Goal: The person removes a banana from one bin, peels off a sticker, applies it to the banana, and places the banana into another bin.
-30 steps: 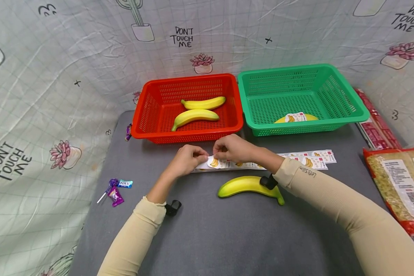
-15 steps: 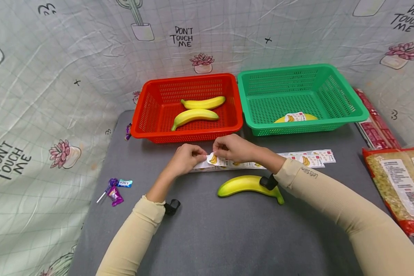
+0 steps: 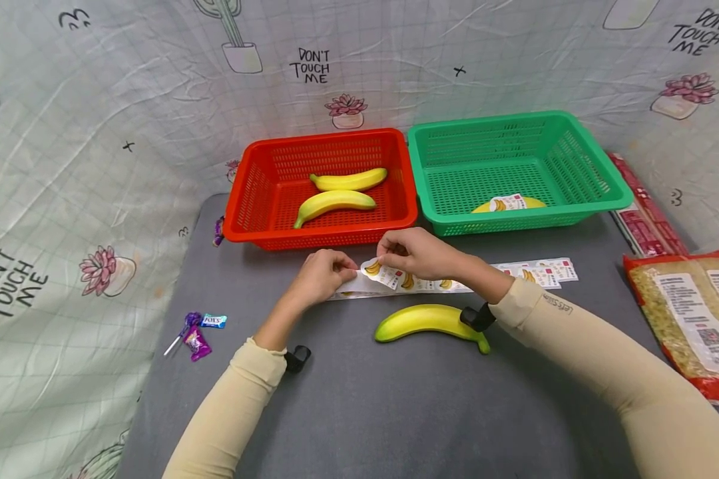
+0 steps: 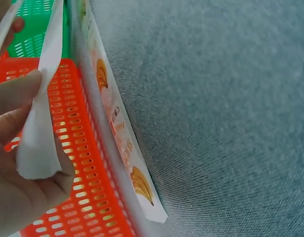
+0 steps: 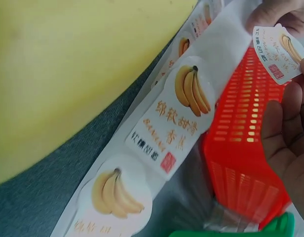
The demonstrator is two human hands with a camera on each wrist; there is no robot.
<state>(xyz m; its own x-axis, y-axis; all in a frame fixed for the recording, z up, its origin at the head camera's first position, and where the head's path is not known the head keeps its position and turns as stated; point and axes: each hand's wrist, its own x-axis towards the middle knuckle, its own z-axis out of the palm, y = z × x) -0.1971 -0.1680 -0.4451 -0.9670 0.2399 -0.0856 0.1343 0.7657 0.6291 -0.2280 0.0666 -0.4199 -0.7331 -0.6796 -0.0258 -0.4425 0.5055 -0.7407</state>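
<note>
My left hand [image 3: 325, 276] pinches the bare white end of a backing strip [image 4: 41, 133] between thumb and fingers. Just right of it, my right hand [image 3: 421, 254] pinches a banana-print sticker [image 5: 279, 53] by its edge, peeled up off the strip. More stickers [image 5: 169, 116] still sit on the backing, as the right wrist view shows. A second sticker strip [image 4: 125, 143] lies flat on the table beneath. In front of the strips rests a yellow banana [image 3: 428, 322] with green ends, close to my right wrist.
Behind my hands stands a red basket [image 3: 320, 237] holding two bananas [image 3: 335, 201]. Beside it, a green basket [image 3: 533, 216] has a stickered banana [image 3: 508, 203]. A grain-filled bag [image 3: 686, 319] lies at right, wrapped candies [image 3: 198, 342] and a lollipop [image 3: 192, 321] at left.
My right hand has lifted and moved slightly right, and the sticker in its fingers has come up off the backing. My left hand keeps holding the strip's end in about the same place.
</note>
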